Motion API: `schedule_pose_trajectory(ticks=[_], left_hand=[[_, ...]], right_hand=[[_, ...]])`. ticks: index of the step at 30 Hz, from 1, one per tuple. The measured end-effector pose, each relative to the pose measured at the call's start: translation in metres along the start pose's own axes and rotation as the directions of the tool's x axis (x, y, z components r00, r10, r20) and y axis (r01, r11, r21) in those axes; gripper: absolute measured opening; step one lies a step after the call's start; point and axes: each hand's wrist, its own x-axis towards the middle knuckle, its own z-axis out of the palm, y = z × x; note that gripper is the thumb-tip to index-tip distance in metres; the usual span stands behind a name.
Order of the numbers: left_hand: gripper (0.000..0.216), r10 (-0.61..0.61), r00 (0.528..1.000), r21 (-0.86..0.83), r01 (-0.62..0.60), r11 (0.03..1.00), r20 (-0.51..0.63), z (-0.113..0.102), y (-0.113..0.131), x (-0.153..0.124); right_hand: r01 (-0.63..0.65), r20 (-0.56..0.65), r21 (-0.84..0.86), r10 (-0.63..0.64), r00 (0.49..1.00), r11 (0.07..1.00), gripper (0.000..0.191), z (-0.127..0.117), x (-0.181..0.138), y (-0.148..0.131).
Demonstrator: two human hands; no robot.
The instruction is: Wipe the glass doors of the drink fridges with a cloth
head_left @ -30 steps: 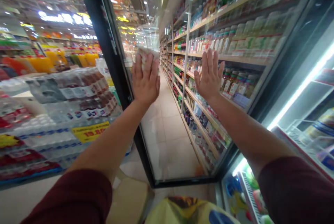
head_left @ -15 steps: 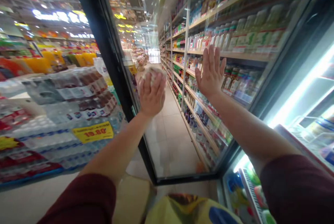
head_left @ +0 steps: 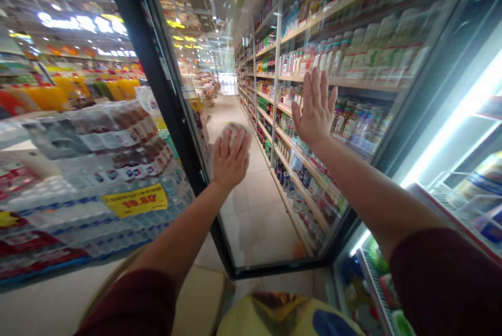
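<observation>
A glass door (head_left: 259, 231) in a black frame stands open in front of me, with shelves of bottles showing through it. My left hand (head_left: 230, 161) presses a pale, crumpled cloth (head_left: 235, 129) against the pane, left of the middle; the fingers lie over the cloth and hide most of it. My right hand (head_left: 315, 111) rests flat on the glass further right, fingers stretched up and the thumb apart, with nothing in it.
Shrink-wrapped bottle packs (head_left: 117, 142) with a yellow price sign (head_left: 135, 200) stand on the left. A lit fridge interior with wire racks (head_left: 451, 187) is at the right. Below the door lies a tan box-like thing (head_left: 200, 294). Bottle shelves (head_left: 301, 169) line the aisle behind the glass.
My left hand has slid down the glass with the cloth, slightly to the right. My right hand keeps its place on the pane. The view has shifted a little.
</observation>
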Motion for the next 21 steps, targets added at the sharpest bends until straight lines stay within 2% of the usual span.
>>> schedule_pose_trajectory(ticks=[3, 5, 7, 9, 11, 12, 14, 16, 18, 19, 21], left_hand=[[0.051, 0.168, 0.985, -0.044, -0.166, 0.985, 0.043, 0.001, 0.031, -0.033], [0.052, 0.208, 0.976, -0.055, -0.205, 0.977, 0.059, -0.001, 0.029, -0.033], [0.054, 0.119, 0.992, -0.027, -0.118, 0.993, 0.042, -0.004, 0.013, -0.015], [0.059, -0.036, 0.999, 0.011, 0.036, 0.999, 0.001, -0.004, -0.004, 0.008], [0.063, -0.147, 0.989, 0.03, 0.148, 0.989, -0.03, -0.001, -0.008, 0.021], [0.064, -0.159, 0.987, 0.029, 0.16, 0.987, -0.031, 0.001, -0.003, 0.022], [0.062, -0.084, 0.996, 0.005, 0.084, 0.996, 0.009, 0.007, 0.016, 0.011], [0.058, 0.048, 0.996, -0.04, -0.046, 0.998, 0.073, 0.01, 0.037, -0.005], [0.057, 0.143, 0.983, -0.079, -0.134, 0.988, 0.118, 0.01, 0.045, -0.011], [0.058, 0.145, 0.982, -0.08, -0.136, 0.987, 0.12, 0.009, 0.043, -0.008], [0.062, 0.057, 0.995, -0.045, -0.054, 0.998, 0.079, 0.006, 0.031, 0.008]], right_hand=[[-0.006, 0.011, 0.018, 0.006, 1.0, 1.0, 0.075, -0.001, 0.001, 0.0], [-0.012, 0.032, 0.032, 0.011, 0.999, 0.999, 0.074, -0.001, 0.001, 0.001], [-0.014, 0.039, 0.037, 0.012, 0.999, 0.999, 0.074, -0.002, 0.001, 0.001], [-0.012, 0.025, 0.028, 0.011, 1.0, 1.0, 0.075, -0.002, 0.0, 0.001], [-0.011, 0.006, 0.011, 0.011, 1.0, 1.0, 0.076, -0.001, 0.0, 0.001], [-0.012, -0.001, 0.003, 0.012, 1.0, 1.0, 0.076, -0.001, 0.0, 0.001], [-0.013, -0.005, -0.007, 0.013, 1.0, 1.0, 0.077, -0.001, 0.0, 0.0], [-0.012, -0.005, -0.01, 0.012, 1.0, 1.0, 0.078, -0.002, 0.0, 0.0], [-0.01, -0.005, -0.01, 0.01, 1.0, 1.0, 0.079, -0.003, 0.0, 0.0], [-0.011, -0.007, -0.011, 0.01, 1.0, 1.0, 0.079, -0.003, 0.0, 0.0], [-0.009, -0.011, -0.014, 0.009, 1.0, 1.0, 0.078, -0.001, 0.0, 0.001]])
